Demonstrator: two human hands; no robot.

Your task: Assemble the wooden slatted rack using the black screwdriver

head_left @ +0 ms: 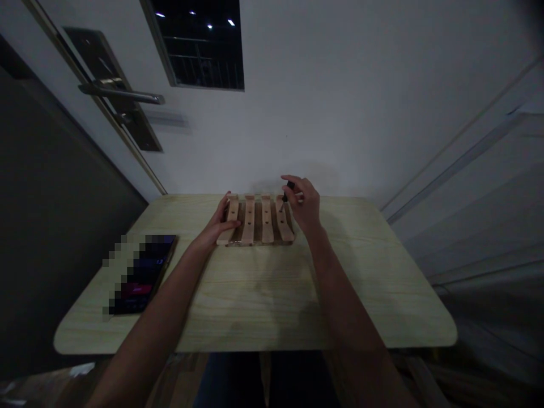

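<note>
A small wooden rack (267, 220) with several pale, shaped slats over a darker base lies near the back of the table. Dark holes show in the slats. My left hand (219, 224) grips its left end, the thumb over the leftmost slat and the fingers behind. My right hand (304, 201) pinches the black handle of a small screwdriver (288, 191). Its thin shaft slants down to the rightmost slat, with the tip at or close to the upper hole there. Whether it sits in a screw is too small to tell.
The pale wood-grain table (255, 294) has rounded front corners. A dark tablet or phone (147, 272), partly pixelated, lies on its left side near my left forearm. Behind stands a white door (340, 102) with a metal handle (131, 96) and a dark window (204, 51).
</note>
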